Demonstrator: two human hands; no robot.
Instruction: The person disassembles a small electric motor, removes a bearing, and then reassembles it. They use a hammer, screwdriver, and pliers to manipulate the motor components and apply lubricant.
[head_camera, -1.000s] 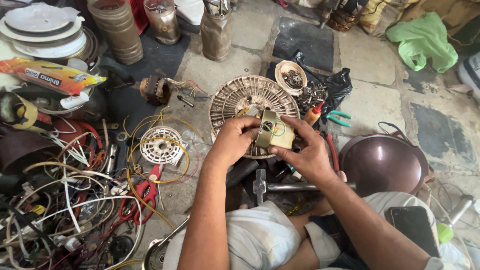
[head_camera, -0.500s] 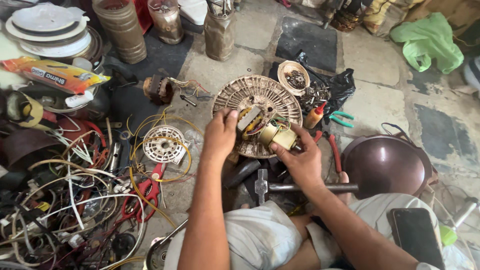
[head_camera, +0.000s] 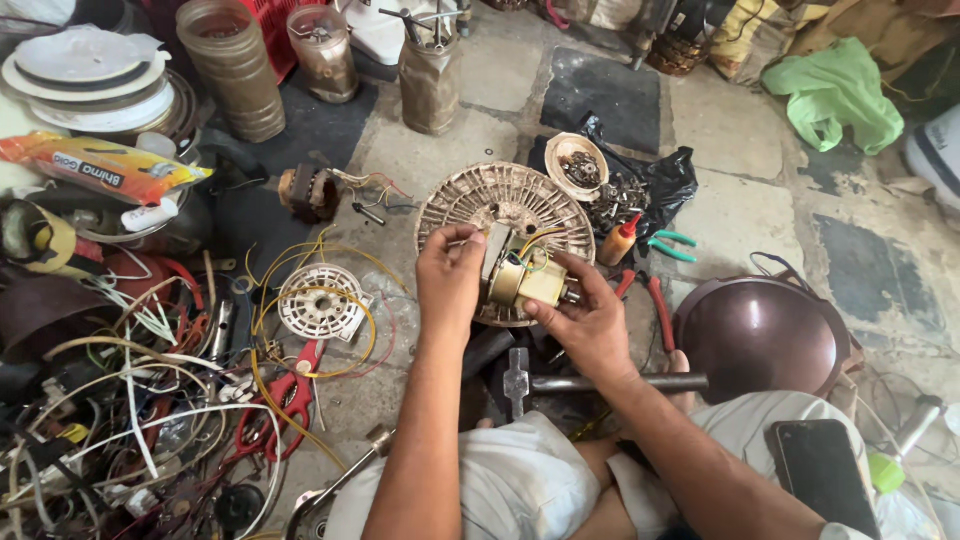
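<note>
My right hand (head_camera: 590, 325) grips a small brass-coloured motor (head_camera: 527, 281) with yellow, green and white wires coming off its top. My left hand (head_camera: 450, 270) pinches something thin at the motor's upper left; what it pinches is too small to tell. Both hands hover over a round, ribbed, dirty-white fan cover (head_camera: 470, 200) lying on the stone floor. A hammer (head_camera: 600, 382) lies across my lap just below my hands.
A tangle of wires (head_camera: 120, 400) and red scissors (head_camera: 285, 400) fill the left. A white slotted disc (head_camera: 318, 300) sits beside them. Red pliers (head_camera: 650, 300), green pliers (head_camera: 672, 246), a small glue bottle (head_camera: 618, 240), a bowl of screws (head_camera: 578, 165) and a dark metal bowl (head_camera: 765, 335) lie right.
Both hands have shifted a little, turning the motor over the fan cover. My left hand has moved from the motor's side to pinching at its upper left.
</note>
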